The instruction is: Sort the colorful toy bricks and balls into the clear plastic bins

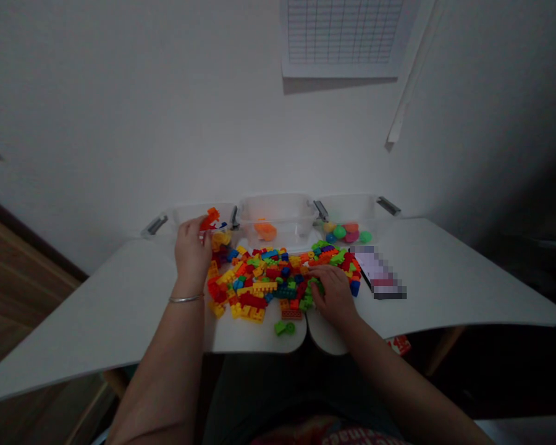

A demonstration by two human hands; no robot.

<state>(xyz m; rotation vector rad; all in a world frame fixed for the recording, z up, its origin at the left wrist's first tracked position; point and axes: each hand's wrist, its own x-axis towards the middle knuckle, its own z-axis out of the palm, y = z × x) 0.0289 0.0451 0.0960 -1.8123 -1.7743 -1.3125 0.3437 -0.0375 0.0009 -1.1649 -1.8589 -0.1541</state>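
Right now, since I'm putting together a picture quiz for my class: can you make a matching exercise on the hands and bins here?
1 left hand
2 right hand
3 middle bin
4 right bin

a has round pieces inside
b rests on the brick pile
c holds an orange-red piece
d has one orange block inside

Pairs: 1c, 2b, 3d, 4a.

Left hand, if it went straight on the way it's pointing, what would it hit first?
Probably the leftmost clear bin: the left hand, gripping an orange block, points away from the person at its front wall. Depth is unclear, so it may already be touching.
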